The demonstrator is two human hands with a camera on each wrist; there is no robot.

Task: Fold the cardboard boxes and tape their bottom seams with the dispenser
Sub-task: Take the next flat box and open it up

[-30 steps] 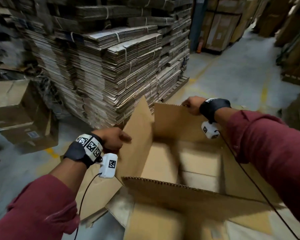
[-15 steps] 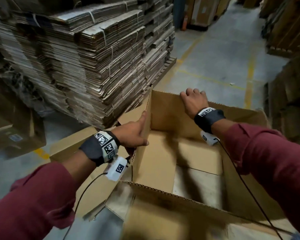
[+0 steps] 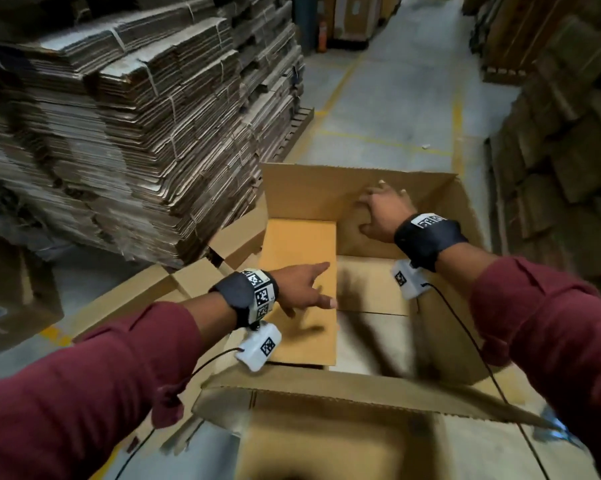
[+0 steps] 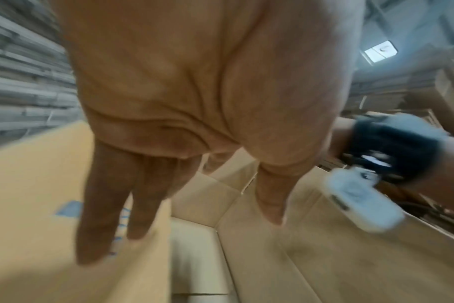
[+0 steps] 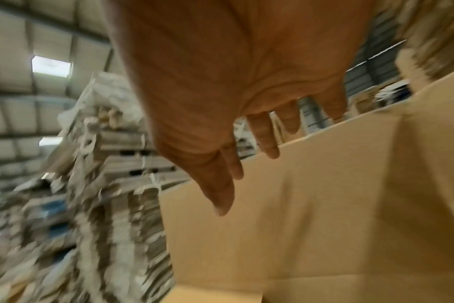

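A large brown cardboard box (image 3: 444, 327) stands open-side up in front of me. Its left flap (image 3: 299, 244) lies folded inward, nearly flat. My left hand (image 3: 302, 292) rests on that flap with straight fingers (image 4: 104, 205), holding nothing. The far flap (image 3: 327, 188) stands upright. My right hand (image 3: 382, 216) is spread flat against its inner face, with the fingers (image 5: 265, 139) reaching to the flap's top edge (image 5: 324, 131). The near flap (image 3: 327, 386) leans toward me. No tape dispenser shows clearly.
Tall strapped stacks of flat cartons (image 3: 136, 133) stand close on the left. Folded boxes (image 3: 15, 299) sit on the floor at far left. More cardboard stacks (image 3: 569, 133) line the right. A grey aisle with yellow lines (image 3: 396, 98) runs ahead. A small blurred bluish thing (image 3: 552, 431) lies at lower right.
My left hand has let go of the left flap's edge and pushed it down inward. My right hand has left the far flap's rim and now lies flat on its inner face.
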